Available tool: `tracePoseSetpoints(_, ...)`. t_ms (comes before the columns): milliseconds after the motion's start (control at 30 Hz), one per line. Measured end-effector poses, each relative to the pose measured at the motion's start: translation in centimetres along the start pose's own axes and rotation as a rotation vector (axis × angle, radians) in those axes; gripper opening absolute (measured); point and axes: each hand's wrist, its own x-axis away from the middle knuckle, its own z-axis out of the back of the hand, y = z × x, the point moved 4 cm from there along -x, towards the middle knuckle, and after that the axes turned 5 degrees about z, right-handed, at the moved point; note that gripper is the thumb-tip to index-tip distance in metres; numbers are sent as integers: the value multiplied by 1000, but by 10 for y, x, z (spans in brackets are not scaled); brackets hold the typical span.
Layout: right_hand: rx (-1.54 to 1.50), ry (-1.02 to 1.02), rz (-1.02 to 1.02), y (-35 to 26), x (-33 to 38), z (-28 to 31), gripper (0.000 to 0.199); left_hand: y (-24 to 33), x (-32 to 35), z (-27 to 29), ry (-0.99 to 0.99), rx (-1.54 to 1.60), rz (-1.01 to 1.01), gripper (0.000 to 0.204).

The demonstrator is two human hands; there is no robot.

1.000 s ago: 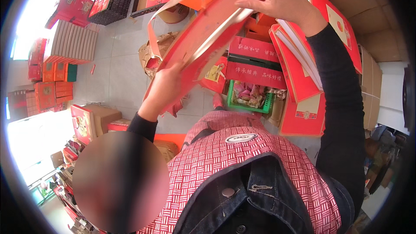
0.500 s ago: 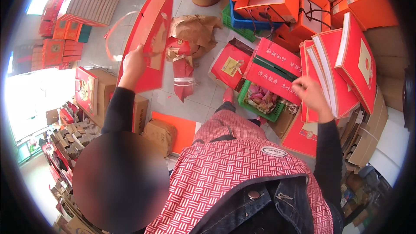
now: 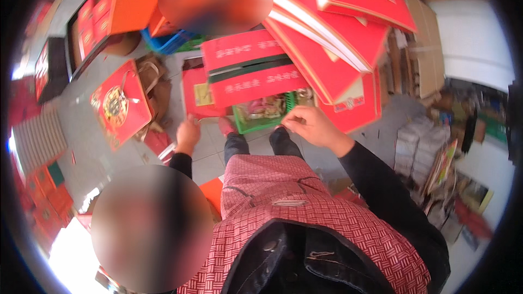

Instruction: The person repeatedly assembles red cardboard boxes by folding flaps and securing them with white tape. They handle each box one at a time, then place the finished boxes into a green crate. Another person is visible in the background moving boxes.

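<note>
Holding the left grip point(image 3: 188, 135) near but apart from the red bag point(image 3: 121, 104), seen to its left beside brown paper point(image 3: 158, 90). Holding the right grip point(image 3: 309, 125), with bent fingers, just beside the green basket point(image 3: 264, 128). Cannot tell open from closed, for either.

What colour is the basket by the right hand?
The basket is green; the head view shows it best.
</note>
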Motion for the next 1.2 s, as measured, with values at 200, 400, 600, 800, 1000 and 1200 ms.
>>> tracePoseSetpoints(200,-12,156,-156,91,45,44,17,102,80,-128,-341,139,-290,28)
tracePoseSetpoints(400,-139,145,-366,213,123,42,13,139,136,-138,-462,136,-16,25)
tracePoseSetpoints(600,-144,109,-421,284,120,66,15,165,115,-131,-243,275,158,22)
tracePoseSetpoints(800,-103,335,-361,372,141,57,17,157,96,-114,-184,246,38,26)
tracePoseSetpoints(1000,256,541,-660,410,136,54,18,82,100,-131,-256,385,254,22)
tracePoseSetpoints(1200,-482,1124,-790,448,98,76,25,113,81,-149,-396,284,205,22)
